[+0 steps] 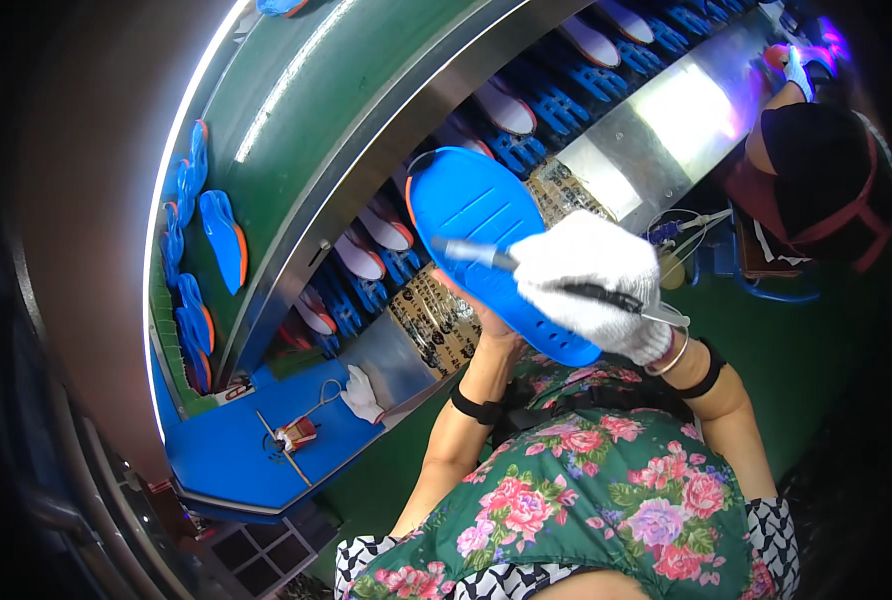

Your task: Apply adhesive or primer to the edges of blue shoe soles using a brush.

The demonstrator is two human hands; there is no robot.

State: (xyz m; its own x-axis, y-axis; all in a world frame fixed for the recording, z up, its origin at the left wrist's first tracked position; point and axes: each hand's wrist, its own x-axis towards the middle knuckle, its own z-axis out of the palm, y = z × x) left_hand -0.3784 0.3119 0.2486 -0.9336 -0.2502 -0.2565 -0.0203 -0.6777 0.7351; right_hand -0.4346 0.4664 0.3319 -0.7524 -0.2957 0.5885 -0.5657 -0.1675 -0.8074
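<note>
My left hand (488, 316), bare, grips a blue shoe sole (481, 205) from below. The sole is tilted in front of me, with grooves across its front part and small holes near its heel end. A bit of orange edge shows at its left side. In a white knitted glove, my right hand (596, 275) is closed around a slim brush-like tool (476, 252) with a dark handle. The tool's grey tip is blurred by motion and lies over the sole; I cannot tell whether it touches. Most fingers of my left hand are hidden beneath the sole.
Blue soles with orange edges (224, 240) lie on a green conveyor (316, 90) at left. Behind the sole, a lower rack holds white-topped shoe parts (506, 108) and blue pieces. A white glove (362, 394) lies by a blue table (236, 440). Another person (816, 170) works at far right.
</note>
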